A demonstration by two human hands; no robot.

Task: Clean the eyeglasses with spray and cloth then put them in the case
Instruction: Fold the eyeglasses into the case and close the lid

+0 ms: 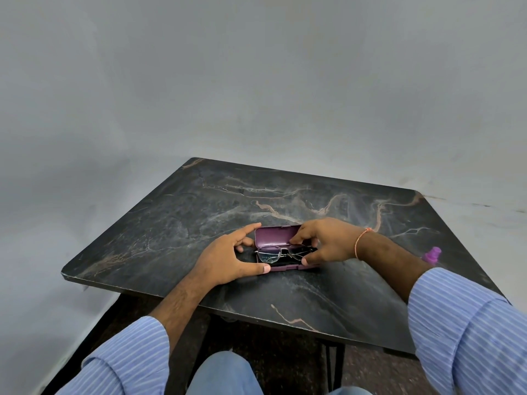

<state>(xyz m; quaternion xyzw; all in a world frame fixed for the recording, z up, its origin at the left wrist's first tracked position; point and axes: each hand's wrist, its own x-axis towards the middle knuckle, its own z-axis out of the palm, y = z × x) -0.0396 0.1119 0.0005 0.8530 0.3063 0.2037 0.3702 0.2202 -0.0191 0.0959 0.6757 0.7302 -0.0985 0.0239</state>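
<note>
Grey plain wall stood behind a dark marble-patterned surface (176, 223) w/ pale veins, seen from the head cam. Near its middle lay a purple case (278, 238), lid up and tilted away from the person. Eyeglasses (281, 253) sat folded inside the lower half of the case, thin metal frame, lenses facing up. Left hand (228, 256) cupped the case's left end: index finger stretched along the lid's top corner, thumb pressed at the front-left edge, other fingers curled by the side wall. Right hand (325, 242) pinched the eyeglasses at their right side, fingertips on top, thumb below at the case's front rim. A thin orange thread ringed the right wrist. Purple spray bottle (433, 254) stood at the surface's right edge, partly hidden behind the right forearm. Both arms wore blue striped sleeves.
</note>
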